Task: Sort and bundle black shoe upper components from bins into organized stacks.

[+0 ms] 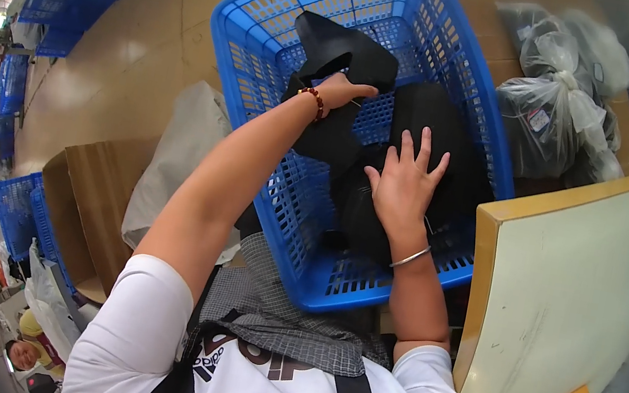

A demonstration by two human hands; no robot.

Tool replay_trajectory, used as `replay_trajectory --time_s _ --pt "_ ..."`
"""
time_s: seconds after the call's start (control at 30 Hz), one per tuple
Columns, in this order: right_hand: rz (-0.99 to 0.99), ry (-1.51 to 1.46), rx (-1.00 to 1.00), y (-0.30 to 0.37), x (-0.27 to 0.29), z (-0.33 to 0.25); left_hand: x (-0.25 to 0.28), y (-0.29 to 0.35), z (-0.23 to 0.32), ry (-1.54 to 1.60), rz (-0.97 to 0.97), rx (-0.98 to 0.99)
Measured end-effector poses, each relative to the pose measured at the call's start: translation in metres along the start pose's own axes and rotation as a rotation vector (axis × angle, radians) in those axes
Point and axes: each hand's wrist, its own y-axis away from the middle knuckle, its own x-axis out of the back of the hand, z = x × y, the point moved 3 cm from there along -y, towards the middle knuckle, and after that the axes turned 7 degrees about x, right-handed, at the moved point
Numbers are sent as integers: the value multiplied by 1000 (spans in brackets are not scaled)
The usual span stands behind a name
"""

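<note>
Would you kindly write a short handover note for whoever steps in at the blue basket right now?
Left hand: gripping a black fabric piece, lifted at the far side of the blue basket.
Right hand: open, flat on the black fabric pile inside the basket.
Nearby: bagged goods on the floor to the right, a pale table on the right, cardboard on the left.
Done: one piece is in hand.
Left: that piece is not yet out of the basket; the pile remains inside.

Garments in basket, bagged bundles right, table beside
</note>
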Motion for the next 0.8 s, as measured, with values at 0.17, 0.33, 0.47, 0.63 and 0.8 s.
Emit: replay_trajectory --time_s 0.17,0.33,0.47,0.63,0.8 --pt "21 11 -14 0 -3 4 -29 -6 2 -98 9 -59" --pt "-19 39 -37 -5 0 -1 -28 -19 14 -356 -134 -183" --pt "19 47 -25 -4 -2 -2 -16 -42 -6 -510 -142 -209" --pt "68 56 36 -5 -5 -11 3 -33 -16 -396 20 -264" --pt "36 111 92 -2 -7 -6 47 100 -2 -90 174 -498"
